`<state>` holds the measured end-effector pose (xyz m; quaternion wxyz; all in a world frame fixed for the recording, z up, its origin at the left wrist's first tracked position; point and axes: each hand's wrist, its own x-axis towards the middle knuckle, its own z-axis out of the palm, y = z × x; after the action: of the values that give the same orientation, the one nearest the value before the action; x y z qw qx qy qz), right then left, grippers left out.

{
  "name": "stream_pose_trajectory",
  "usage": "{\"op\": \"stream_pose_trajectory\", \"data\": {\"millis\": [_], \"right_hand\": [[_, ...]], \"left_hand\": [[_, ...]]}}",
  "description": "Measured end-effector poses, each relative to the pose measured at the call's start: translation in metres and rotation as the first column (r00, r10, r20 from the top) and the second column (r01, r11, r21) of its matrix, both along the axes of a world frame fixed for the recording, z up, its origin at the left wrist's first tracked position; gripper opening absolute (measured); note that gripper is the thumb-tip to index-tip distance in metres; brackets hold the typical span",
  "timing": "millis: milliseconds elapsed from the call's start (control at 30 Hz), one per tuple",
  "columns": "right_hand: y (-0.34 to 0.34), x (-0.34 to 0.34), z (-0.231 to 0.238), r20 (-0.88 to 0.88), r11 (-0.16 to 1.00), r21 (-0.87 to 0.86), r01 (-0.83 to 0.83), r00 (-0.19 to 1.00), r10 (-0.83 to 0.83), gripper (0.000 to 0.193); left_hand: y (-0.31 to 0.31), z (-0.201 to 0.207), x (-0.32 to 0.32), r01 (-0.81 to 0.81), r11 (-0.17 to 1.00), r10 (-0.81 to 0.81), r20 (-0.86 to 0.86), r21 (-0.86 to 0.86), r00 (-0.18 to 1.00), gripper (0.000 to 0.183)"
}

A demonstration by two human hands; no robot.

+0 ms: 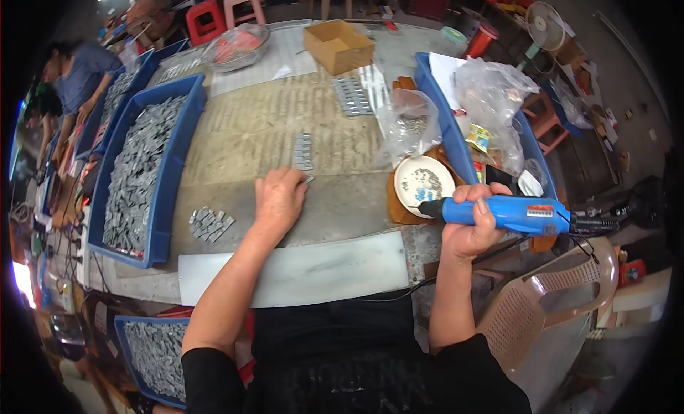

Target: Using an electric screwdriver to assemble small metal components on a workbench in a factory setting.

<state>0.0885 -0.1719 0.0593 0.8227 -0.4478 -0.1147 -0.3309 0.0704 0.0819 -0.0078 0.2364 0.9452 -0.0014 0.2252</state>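
Note:
My right hand (473, 225) is wrapped around a blue electric screwdriver (509, 213), held level, its dark tip pointing left. That tip is over the near edge of a round white dish (426, 173) with small metal screws in it. On the table, my left hand (279, 199) has its fingers bent together, with the fingertips at a small grey part (308, 177). This part lies at the near end of a short row of grey parts (303, 150). Left of that hand is a loose heap of similar grey pieces (210, 224).
Blue bins of grey parts (146, 179) stand at the left, another (153, 353) below. A blue tray (467, 154) with plastic bags is at the right. Farther back are arranged parts (352, 97) and a cardboard box (338, 47). Another person (85, 75) works at far left.

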Motion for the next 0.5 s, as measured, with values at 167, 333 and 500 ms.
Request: {"op": "stream_pose_trajectory", "data": {"millis": [167,333,500], "right_hand": [[-0.007,0.011,-0.001,0.004,0.997,-0.038,0.061,0.998,-0.061,0.035],[-0.011,0.019,-0.003,-0.007,0.999,0.023,0.046,0.999,-0.045,0.037],[-0.009,0.022,-0.011,-0.051,1.0,-0.007,0.024,0.998,-0.024,0.037]], "left_hand": [[0.0,0.0,0.005,-0.004,1.0,0.004,0.031,-0.003,1.0,0.011],[0.001,-0.006,0.005,0.012,1.0,-0.012,-0.032,-0.009,0.999,0.011],[-0.001,-0.002,-0.007,0.049,0.999,-0.049,-0.052,-0.012,0.997,0.011]]}}
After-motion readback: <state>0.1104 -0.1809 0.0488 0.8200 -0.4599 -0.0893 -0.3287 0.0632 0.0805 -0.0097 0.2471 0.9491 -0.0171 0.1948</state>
